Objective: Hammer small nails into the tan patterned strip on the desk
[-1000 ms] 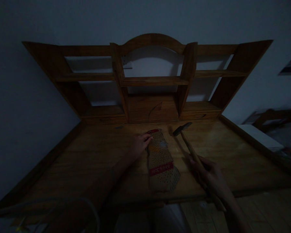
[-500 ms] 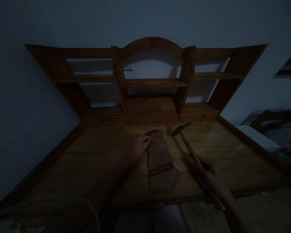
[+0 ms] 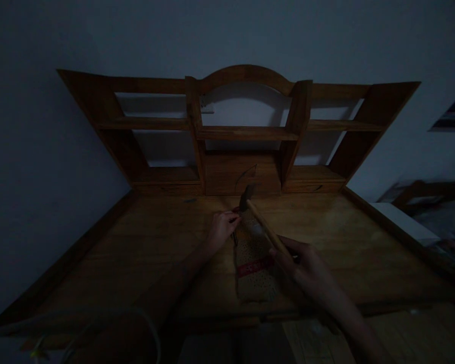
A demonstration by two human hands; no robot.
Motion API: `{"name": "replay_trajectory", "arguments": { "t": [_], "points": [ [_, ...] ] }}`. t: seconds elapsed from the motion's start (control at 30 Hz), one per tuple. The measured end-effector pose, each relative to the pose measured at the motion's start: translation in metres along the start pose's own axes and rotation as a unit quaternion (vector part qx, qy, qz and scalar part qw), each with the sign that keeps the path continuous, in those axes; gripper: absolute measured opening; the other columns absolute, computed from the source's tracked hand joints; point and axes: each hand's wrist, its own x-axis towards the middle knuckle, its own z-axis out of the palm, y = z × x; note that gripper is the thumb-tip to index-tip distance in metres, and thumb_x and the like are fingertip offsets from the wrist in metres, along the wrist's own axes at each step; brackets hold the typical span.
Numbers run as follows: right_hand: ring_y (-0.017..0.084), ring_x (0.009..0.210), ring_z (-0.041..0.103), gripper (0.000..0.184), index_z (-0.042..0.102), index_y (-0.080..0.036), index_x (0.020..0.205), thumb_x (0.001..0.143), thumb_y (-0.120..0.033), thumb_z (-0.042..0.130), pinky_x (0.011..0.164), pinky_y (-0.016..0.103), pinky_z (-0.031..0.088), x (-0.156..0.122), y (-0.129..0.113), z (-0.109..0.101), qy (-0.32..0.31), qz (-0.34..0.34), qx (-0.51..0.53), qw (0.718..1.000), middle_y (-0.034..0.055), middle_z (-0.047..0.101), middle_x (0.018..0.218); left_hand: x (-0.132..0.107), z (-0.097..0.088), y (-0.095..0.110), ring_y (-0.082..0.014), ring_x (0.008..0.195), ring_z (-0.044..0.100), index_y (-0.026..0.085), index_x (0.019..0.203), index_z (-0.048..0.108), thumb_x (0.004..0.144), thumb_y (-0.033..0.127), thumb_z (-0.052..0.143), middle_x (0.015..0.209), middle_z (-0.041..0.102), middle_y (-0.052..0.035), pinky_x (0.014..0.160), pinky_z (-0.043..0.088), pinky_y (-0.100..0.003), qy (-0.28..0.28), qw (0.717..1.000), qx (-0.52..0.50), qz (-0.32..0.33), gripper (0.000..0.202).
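Observation:
A wooden-handled hammer (image 3: 265, 222) is gripped in my right hand (image 3: 303, 263), its dark head slanting over the far end of a piece of cardboard (image 3: 252, 290). The cardboard lies flat on the desk, pitted with many small holes and crossed by a red printed band. At its far left edge my left hand (image 3: 222, 226) is closed in a pinch, close beside the hammer head. Whatever sits between those fingertips is too small and dark to make out. Part of the cardboard is hidden by the hammer and my right hand.
The wooden desk (image 3: 155, 242) has a raised shelf unit (image 3: 246, 134) along its back, against the wall. A small dark item (image 3: 189, 200) lies near the shelf base on the left. To the right stand a white surface (image 3: 404, 220) and a wooden chair (image 3: 432, 192). The room is dim.
My right hand has swung the hammer left, from beside the cardboard to over its far end near my left fingertips. The left hand keeps its pinch at the cardboard. The view has shifted slightly.

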Motion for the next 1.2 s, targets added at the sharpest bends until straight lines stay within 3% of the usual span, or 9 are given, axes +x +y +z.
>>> {"name": "replay_trajectory", "arguments": {
  "t": [0.2, 0.43, 0.6, 0.87, 1.2],
  "points": [
    [0.026, 0.094, 0.068, 0.043, 0.057, -0.022, 0.13, 0.09, -0.036, 0.051, 0.077, 0.034, 0.054, -0.005, 0.0, 0.01, 0.017, -0.009, -0.039, 0.999, 0.0077, 0.071, 0.111, -0.001, -0.001, -0.001, -0.0168, 0.076, 0.065, 0.021, 0.08, 0.074, 0.086, 0.021, 0.056, 0.084, 0.072, -0.0039, 0.069, 0.046, -0.025, -0.016, 1.0, 0.003, 0.014, 0.019],
    [0.027, 0.089, 0.07, 0.042, 0.058, -0.021, 0.129, 0.089, -0.033, 0.051, 0.072, 0.033, 0.055, -0.008, 0.013, 0.016, 0.019, -0.013, -0.082, 0.996, 0.0087, 0.073, 0.105, 0.0, 0.0, -0.002, -0.0162, 0.066, 0.063, 0.02, 0.073, 0.074, 0.085, 0.022, 0.055, 0.074, 0.07, -0.0036, 0.061, 0.042, -0.025, -0.009, 1.0, 0.008, 0.017, 0.022],
    [0.026, 0.091, 0.069, 0.042, 0.057, -0.022, 0.13, 0.09, -0.036, 0.049, 0.072, 0.032, 0.054, -0.01, 0.011, 0.012, 0.029, -0.008, -0.081, 0.996, 0.0077, 0.072, 0.106, 0.001, 0.001, -0.001, -0.0174, 0.071, 0.065, 0.02, 0.073, 0.074, 0.085, 0.022, 0.057, 0.078, 0.072, -0.0045, 0.066, 0.044, -0.026, -0.01, 1.0, 0.011, 0.01, 0.021],
    [0.026, 0.097, 0.067, 0.04, 0.059, -0.023, 0.128, 0.089, -0.028, 0.051, 0.078, 0.034, 0.054, -0.011, 0.008, 0.01, -0.012, -0.024, -0.055, 0.998, 0.0061, 0.071, 0.11, 0.0, 0.0, -0.001, -0.0193, 0.076, 0.067, 0.019, 0.083, 0.075, 0.082, 0.013, 0.058, 0.086, 0.074, -0.0051, 0.067, 0.046, -0.026, -0.026, 0.999, 0.006, 0.018, 0.018],
    [0.027, 0.096, 0.068, 0.04, 0.06, -0.023, 0.126, 0.088, -0.031, 0.054, 0.075, 0.034, 0.055, -0.013, 0.003, -0.001, 0.005, -0.007, -0.057, 0.998, 0.0063, 0.072, 0.109, 0.002, 0.002, -0.002, -0.0186, 0.071, 0.067, 0.021, 0.079, 0.076, 0.084, 0.021, 0.059, 0.08, 0.074, -0.0042, 0.066, 0.046, -0.026, -0.007, 1.0, -0.001, 0.014, 0.018]
  ]
}}
